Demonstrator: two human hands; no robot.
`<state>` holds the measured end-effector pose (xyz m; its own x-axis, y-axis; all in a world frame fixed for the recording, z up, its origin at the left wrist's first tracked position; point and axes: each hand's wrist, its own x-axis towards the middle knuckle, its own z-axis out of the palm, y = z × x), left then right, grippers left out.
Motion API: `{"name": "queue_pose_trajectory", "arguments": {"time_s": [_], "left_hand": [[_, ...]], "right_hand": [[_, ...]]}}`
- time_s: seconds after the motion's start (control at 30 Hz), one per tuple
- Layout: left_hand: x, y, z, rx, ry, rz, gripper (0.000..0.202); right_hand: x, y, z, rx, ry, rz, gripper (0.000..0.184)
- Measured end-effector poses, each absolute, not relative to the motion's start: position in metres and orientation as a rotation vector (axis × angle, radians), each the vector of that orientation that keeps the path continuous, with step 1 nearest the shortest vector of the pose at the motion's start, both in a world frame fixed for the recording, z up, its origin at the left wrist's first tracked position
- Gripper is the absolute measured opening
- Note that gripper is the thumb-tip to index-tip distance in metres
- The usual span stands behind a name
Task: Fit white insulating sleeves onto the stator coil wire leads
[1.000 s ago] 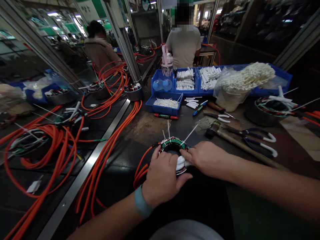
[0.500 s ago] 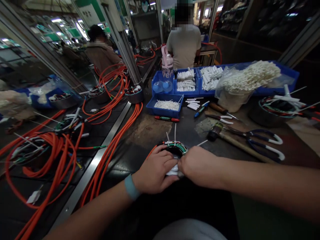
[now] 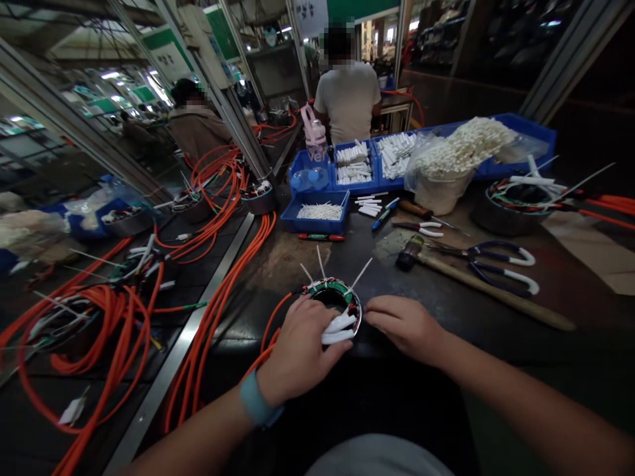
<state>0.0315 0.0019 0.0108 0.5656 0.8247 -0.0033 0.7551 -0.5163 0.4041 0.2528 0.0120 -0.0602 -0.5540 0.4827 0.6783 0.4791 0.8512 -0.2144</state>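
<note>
My left hand (image 3: 300, 337) clamped on near left side of wound ring (image 3: 331, 288), thumb against white sleeves (image 3: 338, 329) at ring's near side. Ring sits between my hands. My right hand (image 3: 404, 324) just right of ring, fingers curled; cannot tell whether they pinch anything. Beyond ring, red marker (image 3: 321, 237); right of ring, hammer (image 3: 496, 291).
</note>
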Motion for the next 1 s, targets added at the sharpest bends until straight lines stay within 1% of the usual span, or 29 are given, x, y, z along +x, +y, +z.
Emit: {"name": "queue_pose_trajectory", "arguments": {"time_s": [0.1, 0.17, 0.3, 0.47, 0.7, 0.93, 1.0], "left_hand": [[0.035, 0.004, 0.004, 2.376, 1.326, 0.370, 0.016], [0.036, 0.006, 0.001, 2.332, 1.333, 0.414, 0.016], [0.033, 0.007, 0.000, 2.295, 1.322, 0.425, 0.019], [0.029, 0.006, 0.001, 2.366, 1.257, 0.399, 0.020], [0.027, 0.003, -0.003, 2.421, 1.238, 0.414, 0.019], [0.026, 0.004, -0.003, 2.458, 1.232, 0.401, 0.021], [0.025, 0.004, -0.003, 2.475, 1.219, 0.392, 0.022]], "right_hand": [[0.247, 0.017, -0.055, -0.634, -2.279, -0.123, 0.019], [0.248, 0.019, -0.057, -0.617, -2.278, -0.138, 0.019], [0.252, 0.020, -0.070, -0.635, -2.227, -0.079, 0.025], [0.250, 0.021, -0.066, -0.599, -2.184, -0.082, 0.019], [0.236, 0.016, -0.059, -0.530, -2.137, -0.043, 0.018], [0.227, 0.004, -0.064, -0.639, -2.049, 0.211, 0.023], [0.227, 0.006, -0.062, -0.649, -2.039, 0.291, 0.021]]}}
